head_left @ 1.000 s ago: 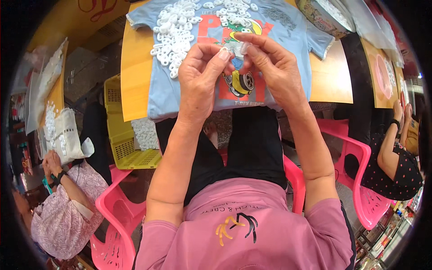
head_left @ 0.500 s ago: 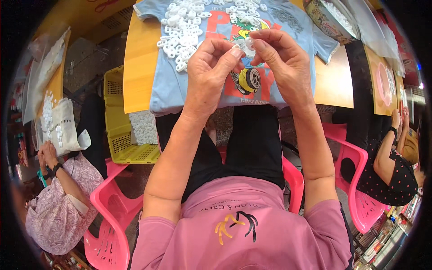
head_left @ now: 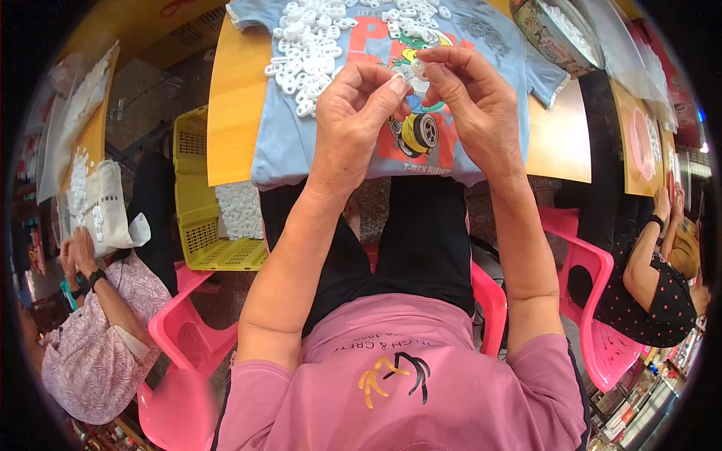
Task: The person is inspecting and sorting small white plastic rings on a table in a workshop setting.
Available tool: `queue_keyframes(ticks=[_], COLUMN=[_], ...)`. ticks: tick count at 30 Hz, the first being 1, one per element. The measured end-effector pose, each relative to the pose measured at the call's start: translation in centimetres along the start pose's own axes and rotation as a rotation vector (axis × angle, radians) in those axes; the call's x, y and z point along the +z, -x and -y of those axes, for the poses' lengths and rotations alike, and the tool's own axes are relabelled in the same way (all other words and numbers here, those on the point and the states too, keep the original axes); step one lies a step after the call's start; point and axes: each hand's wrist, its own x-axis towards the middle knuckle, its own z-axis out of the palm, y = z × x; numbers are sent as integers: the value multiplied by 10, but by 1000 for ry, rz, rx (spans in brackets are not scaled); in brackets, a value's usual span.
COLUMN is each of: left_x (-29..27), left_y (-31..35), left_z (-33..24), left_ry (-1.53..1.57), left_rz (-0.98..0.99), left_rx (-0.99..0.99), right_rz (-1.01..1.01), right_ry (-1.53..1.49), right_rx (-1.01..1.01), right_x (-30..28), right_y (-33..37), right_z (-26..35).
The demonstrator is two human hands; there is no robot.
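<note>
My left hand (head_left: 352, 113) is closed in a pinch on a small white plastic piece (head_left: 398, 77), of which only an edge shows at the fingertips. Close beside it, my right hand (head_left: 480, 109) pinches a small pale piece (head_left: 418, 68) between thumb and forefinger; its exact shape is hard to make out. Both hands are held above a blue printed T-shirt (head_left: 289, 161) spread over the table. A heap of white two-holed plastic pieces (head_left: 312, 56) lies beyond my left hand. Farther off are a smaller group of white pieces (head_left: 412, 16) and a patch of tiny dark grey pieces (head_left: 485, 31).
A tin (head_left: 556, 37) with white contents stands at the far right of the wooden table (head_left: 558, 143). A yellow crate (head_left: 192, 150) and a mass of white pieces (head_left: 239, 212) lie low on the left. People sit on both sides, near pink chairs (head_left: 598, 263).
My hands stay almost in place, still pinching the small pieces close together. The view has shifted very slightly.
</note>
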Motion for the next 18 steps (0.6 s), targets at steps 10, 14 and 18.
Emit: queue_keyframes(ticks=[10,14,18], left_x=[0,1,3], left_y=[0,0,3], left_z=[1,0,-2], left_ry=[19,37,22], left_rz=[4,-18,-33], left_rx=[22,6,-22], right_rz=[16,12,-21], right_ry=[-46,-70,-98], right_rx=[61,33,-4], right_x=[6,5,7], right_y=[5,5,7], right_z=[0,-1,-3])
